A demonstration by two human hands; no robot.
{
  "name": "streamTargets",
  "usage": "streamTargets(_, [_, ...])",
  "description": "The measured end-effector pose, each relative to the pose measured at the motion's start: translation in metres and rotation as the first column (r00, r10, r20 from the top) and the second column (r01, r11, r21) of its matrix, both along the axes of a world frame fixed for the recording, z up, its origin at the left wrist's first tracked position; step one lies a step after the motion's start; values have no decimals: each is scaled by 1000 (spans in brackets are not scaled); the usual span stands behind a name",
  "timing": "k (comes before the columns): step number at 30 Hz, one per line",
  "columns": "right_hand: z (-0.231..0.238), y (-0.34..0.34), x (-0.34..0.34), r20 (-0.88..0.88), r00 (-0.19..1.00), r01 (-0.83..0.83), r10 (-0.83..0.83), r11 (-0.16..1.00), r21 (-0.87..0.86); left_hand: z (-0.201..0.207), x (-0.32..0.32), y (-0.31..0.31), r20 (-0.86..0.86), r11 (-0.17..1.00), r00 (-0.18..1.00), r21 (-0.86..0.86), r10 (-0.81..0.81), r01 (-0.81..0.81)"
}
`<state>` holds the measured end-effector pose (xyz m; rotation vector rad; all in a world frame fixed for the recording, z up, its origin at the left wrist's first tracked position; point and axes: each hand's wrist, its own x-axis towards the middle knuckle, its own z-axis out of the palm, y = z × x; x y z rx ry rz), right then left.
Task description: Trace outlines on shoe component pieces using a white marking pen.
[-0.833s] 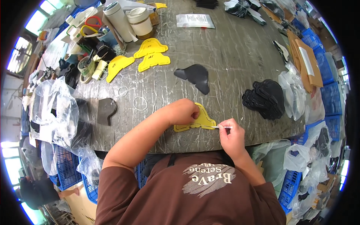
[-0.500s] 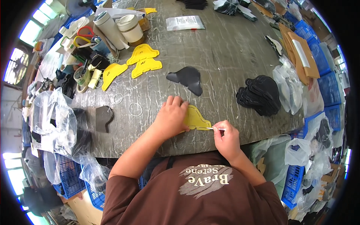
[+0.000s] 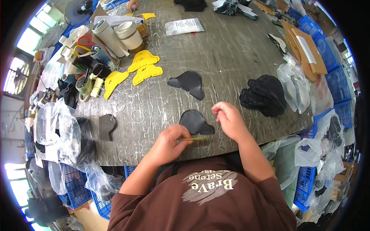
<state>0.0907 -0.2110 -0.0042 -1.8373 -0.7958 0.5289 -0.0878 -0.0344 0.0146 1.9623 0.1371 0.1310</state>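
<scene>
My left hand (image 3: 169, 143) grips a yellow template (image 3: 197, 139), tilted so that only its thin edge shows. Just beyond it, a black cut piece (image 3: 195, 122) with a curved outline lies flat on the table. My right hand (image 3: 229, 118) is raised to the right of that piece, its fingers curled in; whether the pen is still in them is hidden. Farther off lies a second black cut piece (image 3: 189, 84). To the right is a stack of similar black pieces (image 3: 264, 95).
Several yellow templates (image 3: 143, 61) lie at the left, by a white jar (image 3: 129, 35) and a cluster of tools. Clear plastic bags (image 3: 58, 129) sit at the left edge, brown card (image 3: 308, 52) at the far right. Another person's hand (image 3: 133, 4) shows at the far edge.
My left hand has lifted the yellow template off the black piece and drawn it toward me. My right hand has moved up from the template's edge, and the pen no longer shows.
</scene>
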Motion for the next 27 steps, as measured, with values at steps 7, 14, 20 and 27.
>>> streamTargets(7, [-9, 52, 7, 276, 946, -59, 169, 930, -364, 4, -14, -23, -99, 898, 952, 316, -290, 307])
streamTargets(14, [-7, 54, -4, 340, 913, -92, 225, 927, -365, -1, -9, -26, -125, 896, 945, 300, -303, 327])
streamTargets(20, [-9, 58, -20, 455, 886, 52, 92, 954, -295, 1, -13, -23, -126, 881, 943, 336, -307, 331])
streamTargets(27, [-13, 62, -14, 419, 887, -42, 197, 935, -351, -1, -11, -25, -113, 871, 948, 375, -298, 319])
